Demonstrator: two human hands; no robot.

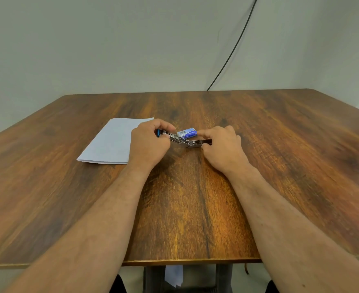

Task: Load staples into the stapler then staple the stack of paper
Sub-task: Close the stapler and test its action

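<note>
A: Biggest first? The surface (195, 208), dark wood grain w/ a smooth, faintly shiny finish, so things prob slide on it.

B: Then the paper stack (111, 140), left of centre, flat. Thin, pale, floppy; corners bend easily. Best pinched at an edge.

A: Stapler (187, 141)?

B: Mid-surface, between both hands, swung wide open at the hinge. Metal, stiff, prob light but springy. Hold both ends, as here.

A: Grip state?

B: Left hand (149, 142) is clenched round the blue-tipped top arm. Right hand (223, 144) pinches the metal base end, index finger stretched out.

A: Staple box (187, 132)?

B: Small blue cardboard, just behind the stapler. Staples inside, I'd guess, brittle strips; handle gently.
</note>
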